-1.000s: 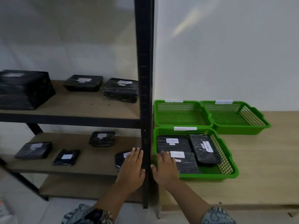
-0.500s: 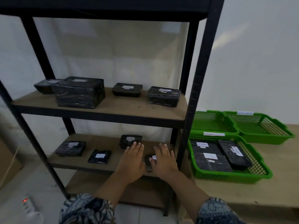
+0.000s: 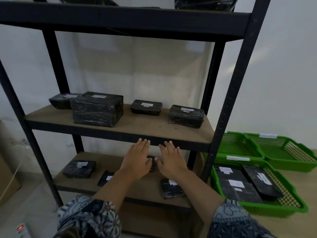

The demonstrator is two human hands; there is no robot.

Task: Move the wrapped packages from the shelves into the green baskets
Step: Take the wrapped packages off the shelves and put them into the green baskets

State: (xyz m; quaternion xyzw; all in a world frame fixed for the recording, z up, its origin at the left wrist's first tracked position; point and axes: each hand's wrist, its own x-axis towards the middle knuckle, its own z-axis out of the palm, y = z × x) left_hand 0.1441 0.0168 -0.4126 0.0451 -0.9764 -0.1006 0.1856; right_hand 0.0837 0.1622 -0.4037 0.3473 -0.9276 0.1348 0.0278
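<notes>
Black wrapped packages with white labels lie on a black metal shelf unit. The middle shelf [image 3: 147, 127] carries a big block [image 3: 97, 109], a flat one behind it [image 3: 60, 100] and two smaller ones [image 3: 146, 107] [image 3: 187, 116]. On the lower shelf [image 3: 82, 182] lie several more [image 3: 79, 169] [image 3: 171, 188]. My left hand [image 3: 137, 160] and my right hand [image 3: 169, 160] are raised side by side, empty, fingers spread, in front of the middle shelf's front edge, hiding most of a small package [image 3: 153, 163]. The near green basket [image 3: 291, 207] holds three packages.
Two more green baskets [image 3: 240, 148] [image 3: 291, 152] sit behind it on the wooden floor, with nothing in them. A black upright post [image 3: 229, 103] stands between shelf and baskets. The top shelf holds dark packages [image 3: 204, 3]. A power strip with a red light [image 3: 21, 227] lies at bottom left.
My view has swung left and up, from the baskets to the whole shelf unit. Both hands have risen from the lower shelf to the middle shelf's edge, still empty.
</notes>
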